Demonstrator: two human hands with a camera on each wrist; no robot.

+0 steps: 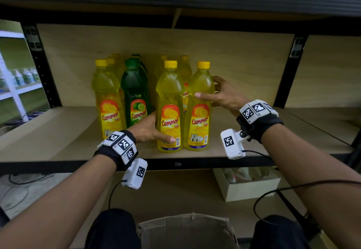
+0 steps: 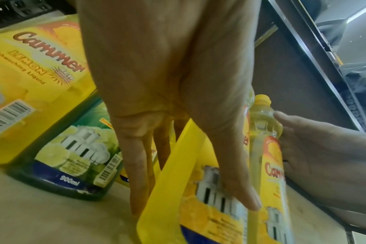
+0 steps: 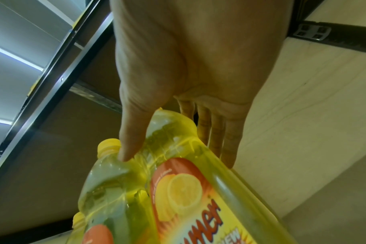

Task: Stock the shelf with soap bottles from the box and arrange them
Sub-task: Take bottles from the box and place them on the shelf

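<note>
Head view: left hand (image 1: pixel 148 129) clasps the left front bottle (image 1: pixel 170 108) low down; right hand (image 1: pixel 224 96) clasps the right front bottle (image 1: pixel 199 108) at its shoulder. Both stand upright, touching, near the shelf (image 1: pixel 58 141) front edge. Advised: slide both back level with the green bottle (image 1: pixel 134 92), labels forward, bases flat.

Seven yellow bottles (image 1: pixel 170 92), two green bottles (image 1: pixel 134 90), far as I can see. One cardboard box (image 1: pixel 183 227), one white box (image 1: pixel 246 192).
</note>
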